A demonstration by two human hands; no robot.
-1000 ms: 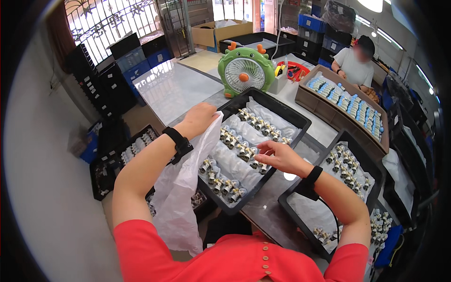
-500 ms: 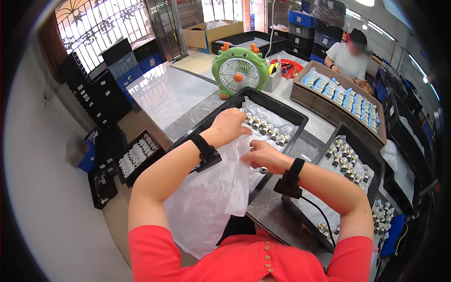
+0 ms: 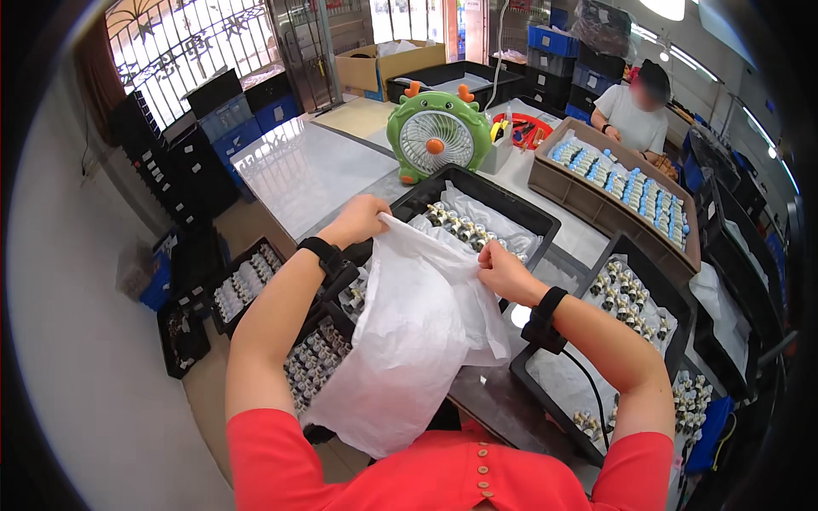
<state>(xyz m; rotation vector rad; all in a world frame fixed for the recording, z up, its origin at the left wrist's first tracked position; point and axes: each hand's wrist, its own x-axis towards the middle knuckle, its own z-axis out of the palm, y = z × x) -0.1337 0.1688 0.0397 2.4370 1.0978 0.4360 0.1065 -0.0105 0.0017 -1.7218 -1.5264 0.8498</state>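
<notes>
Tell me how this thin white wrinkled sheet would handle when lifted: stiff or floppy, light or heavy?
The thin white wrinkled sheet is probably floppy: it droops in loose folds below the bare left hand and bare right hand. It looks light, held only near its upper edge. It may crease easily, judging by the fine wrinkles across it.
</notes>
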